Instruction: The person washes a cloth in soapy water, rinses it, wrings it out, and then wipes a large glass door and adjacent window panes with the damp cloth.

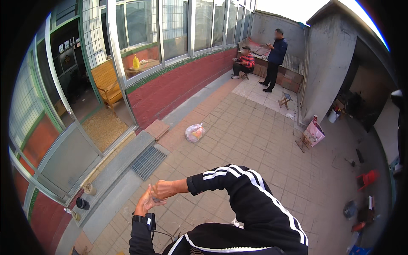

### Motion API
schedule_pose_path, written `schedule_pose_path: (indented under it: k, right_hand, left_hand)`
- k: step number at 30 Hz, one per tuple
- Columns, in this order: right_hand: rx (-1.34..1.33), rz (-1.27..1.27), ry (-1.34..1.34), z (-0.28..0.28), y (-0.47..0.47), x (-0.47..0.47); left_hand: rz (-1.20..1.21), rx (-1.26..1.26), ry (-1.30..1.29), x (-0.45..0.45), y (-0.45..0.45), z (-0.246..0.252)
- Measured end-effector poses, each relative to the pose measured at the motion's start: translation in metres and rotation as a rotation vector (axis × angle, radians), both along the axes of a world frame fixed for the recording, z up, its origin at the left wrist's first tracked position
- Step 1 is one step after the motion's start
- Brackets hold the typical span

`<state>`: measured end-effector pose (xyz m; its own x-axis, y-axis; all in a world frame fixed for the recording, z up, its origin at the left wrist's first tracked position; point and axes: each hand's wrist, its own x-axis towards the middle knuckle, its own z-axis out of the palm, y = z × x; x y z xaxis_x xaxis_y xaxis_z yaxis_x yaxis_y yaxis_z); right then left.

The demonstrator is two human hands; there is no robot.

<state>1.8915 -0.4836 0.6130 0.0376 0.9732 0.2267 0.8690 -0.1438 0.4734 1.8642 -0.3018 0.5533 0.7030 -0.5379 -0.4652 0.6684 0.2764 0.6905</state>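
My left hand (pixel 146 201) is raised in front of me, palm turned towards the right hand, with thumb and fingers spread. Against it rests my right hand (pixel 164 189), its fingers curled in a loose fist. A small greyish patch shows between the two palms, too little of it to name. Around my left wrist is a black strap carrying a small black device (pixel 150 221) with a white label, and a cable runs from it. Both arms are in black sleeves; the right sleeve (pixel 245 181) has white stripes. Paving tiles (pixel 197 220) lie below the hands.
A tied plastic bag (pixel 194 132) sits on the paving ahead. Left are a metal floor grate (pixel 148 163), a step with pots (pixel 89 188) and an open glazed door (pixel 70 159). Two people (pixel 274 60) are at the back, near a folding stool (pixel 285 100). A red stool (pixel 367 179) stands right.
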Motion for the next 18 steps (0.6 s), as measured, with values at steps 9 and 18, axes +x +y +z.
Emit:
schedule_pose_path:
  k: [9,18]
  right_hand:
    - [0.246,-0.323,-0.222,0.007,0.068,0.063]
    - [0.779,-0.669,0.761,-0.008,0.188,0.087]
  left_hand:
    - [0.711,-0.304,-0.125,0.108,0.022,-0.024]
    - [1.228,-0.438,-0.244,0.127,0.119,0.051]
